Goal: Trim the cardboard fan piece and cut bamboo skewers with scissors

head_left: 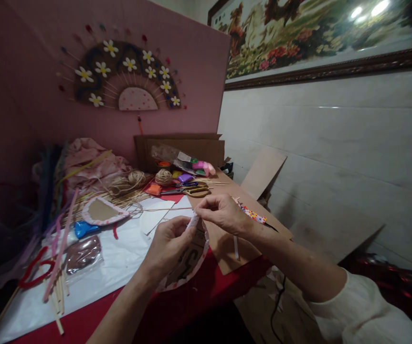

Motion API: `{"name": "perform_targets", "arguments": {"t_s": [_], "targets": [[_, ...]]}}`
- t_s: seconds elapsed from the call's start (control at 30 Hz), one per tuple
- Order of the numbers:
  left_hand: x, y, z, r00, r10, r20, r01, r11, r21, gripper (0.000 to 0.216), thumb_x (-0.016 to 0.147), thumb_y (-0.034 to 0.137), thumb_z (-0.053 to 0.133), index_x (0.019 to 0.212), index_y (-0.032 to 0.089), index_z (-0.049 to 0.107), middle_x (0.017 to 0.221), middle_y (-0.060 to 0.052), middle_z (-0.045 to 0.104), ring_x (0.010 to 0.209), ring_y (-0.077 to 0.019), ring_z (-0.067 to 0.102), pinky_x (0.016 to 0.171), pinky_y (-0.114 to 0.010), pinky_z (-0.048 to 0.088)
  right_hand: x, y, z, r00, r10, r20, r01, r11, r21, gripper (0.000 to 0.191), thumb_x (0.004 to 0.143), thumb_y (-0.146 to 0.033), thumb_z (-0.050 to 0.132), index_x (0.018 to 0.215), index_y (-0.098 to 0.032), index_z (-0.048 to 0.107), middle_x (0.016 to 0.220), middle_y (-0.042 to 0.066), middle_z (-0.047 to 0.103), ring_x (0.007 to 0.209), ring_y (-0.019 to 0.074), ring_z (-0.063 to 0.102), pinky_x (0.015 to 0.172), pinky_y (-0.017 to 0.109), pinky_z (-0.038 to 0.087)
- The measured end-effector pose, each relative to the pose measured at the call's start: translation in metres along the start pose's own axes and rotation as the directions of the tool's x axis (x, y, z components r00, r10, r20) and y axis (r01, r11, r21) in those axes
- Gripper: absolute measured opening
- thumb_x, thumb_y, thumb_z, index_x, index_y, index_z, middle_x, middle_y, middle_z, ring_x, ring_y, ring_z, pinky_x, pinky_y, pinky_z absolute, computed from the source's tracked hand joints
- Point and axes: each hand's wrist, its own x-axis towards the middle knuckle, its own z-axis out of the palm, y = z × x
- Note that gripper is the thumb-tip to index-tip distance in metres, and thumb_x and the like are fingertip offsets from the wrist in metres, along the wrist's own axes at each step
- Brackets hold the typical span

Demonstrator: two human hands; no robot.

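Note:
My left hand [170, 246] is closed around the upper end of a curved cardboard piece [191, 258], which is tilted in front of me. Pale, spotted fabric is folded over its rim, and dark printing shows on the bare cardboard. At the top corner, the thumb and fingertips of my right hand [223, 212] pinch the fabric edge. A similar half-round cardboard piece with a fabric rim [101, 212] lies to the left. Behind my hands are white paper pieces [157, 215] and scissors with tan handles [196, 191].
Balls of twine [163, 177], coloured clay packets [153, 189] and thin sticks [84, 205] lie at the back. On the left are a brown clay packet [84, 253], a blue packet [86, 229] and red-handled scissors [36, 272]. A flowered fan-shaped decoration [130, 62] hangs on the pink board.

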Motion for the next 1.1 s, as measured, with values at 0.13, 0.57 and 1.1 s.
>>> {"name": "perform_targets", "arguments": {"t_s": [0.13,0.57,1.1], "targets": [[0.001,0.001,0.000,1.000,-0.001,-0.011,0.001,1.000,0.008,0.028,0.071,0.037,0.067,0.085,0.014,0.069,0.075,-0.006,0.069,0.065,-0.0159,0.061,0.060,-0.024,0.044,-0.004,-0.004,-0.003,0.991,-0.131,-0.023,0.122,0.966,-0.226,0.012,0.074,-0.015,0.057,0.075,-0.013,0.068,0.071,0.003,0.063,0.065,0.0124,0.054,0.059,0.024,0.040],[0.001,0.000,0.001,0.998,0.023,-0.051,-0.020,0.998,0.061,0.027,0.075,0.038,0.062,0.082,0.012,0.066,0.071,-0.005,0.066,0.066,-0.0155,0.059,0.061,-0.025,0.044,-0.017,-0.006,0.003,0.815,-0.548,0.189,0.463,0.419,-0.781,0.011,0.084,-0.013,0.049,0.080,-0.010,0.059,0.084,0.011,0.058,0.080,0.0201,0.050,0.072,0.032,0.040],[0.003,-0.002,-0.004,0.988,0.062,-0.144,-0.058,0.998,0.030,0.026,0.075,0.035,0.064,0.087,0.012,0.067,0.079,-0.007,0.069,0.067,-0.0149,0.060,0.062,-0.024,0.046,-0.032,-0.012,0.016,0.701,-0.698,-0.147,0.394,0.551,-0.735,0.016,0.082,-0.020,0.054,0.095,-0.011,0.057,0.095,0.011,0.057,0.093,0.0211,0.052,0.081,0.036,0.045]]}}
